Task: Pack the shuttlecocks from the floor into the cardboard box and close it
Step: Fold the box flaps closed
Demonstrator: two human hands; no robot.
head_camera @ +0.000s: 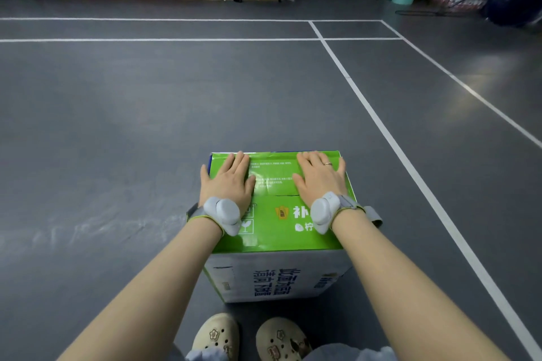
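Both hands lie flat, palms down, on the closed top of the green-topped cardboard box with white printed sides (pixel 272 231). Left hand (pixel 227 182): fingers straight and slightly spread, fingertips at the far edge of the lid, thumb pointing inward toward the middle. Right hand (pixel 319 177): same posture on the right half of the lid, fingers extended to the far edge; a thin ring (pixel 328 163) sits on one finger. Neither hand curls around or pinches anything.

Each wrist carries a grey pod-shaped sensor on a fabric strap: left wrist unit (pixel 224 214), right wrist unit (pixel 324 209).

Top flaps are folded down and meet at a seam running across the lid between the two hands. The box stands upright on the dark grey court floor (pixel 117 126), just in front of a pair of beige perforated clogs (pixel 249 337). White court lines (pixel 378 123) run across the floor beyond and to the right of the box. No shuttlecocks are visible on the floor.
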